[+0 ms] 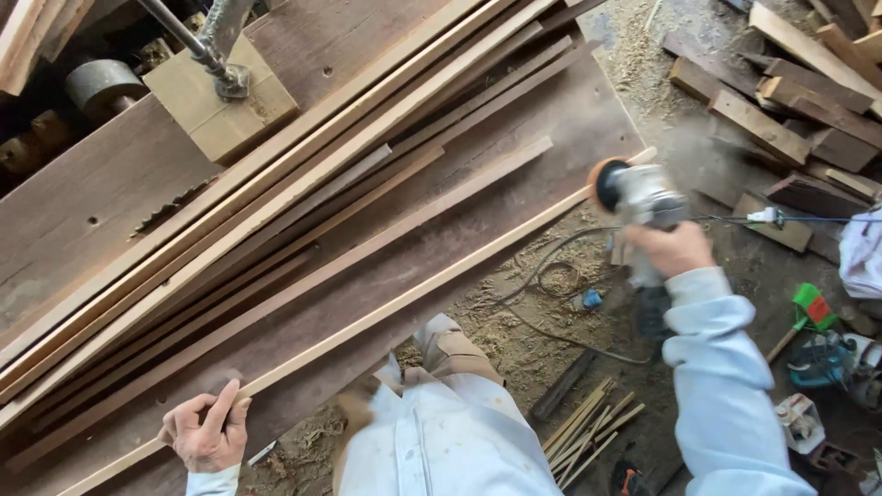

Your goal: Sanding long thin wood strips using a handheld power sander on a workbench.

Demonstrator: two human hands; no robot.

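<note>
Along the pale strip [386,308], left hand [207,432] steadies, right hand [675,248] grips sander [634,195].

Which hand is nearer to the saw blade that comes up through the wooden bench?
Left. The left hand rests on the thin wooden strip, below the saw blade. The right hand holds the grinder far off, past the bench edge.
</note>
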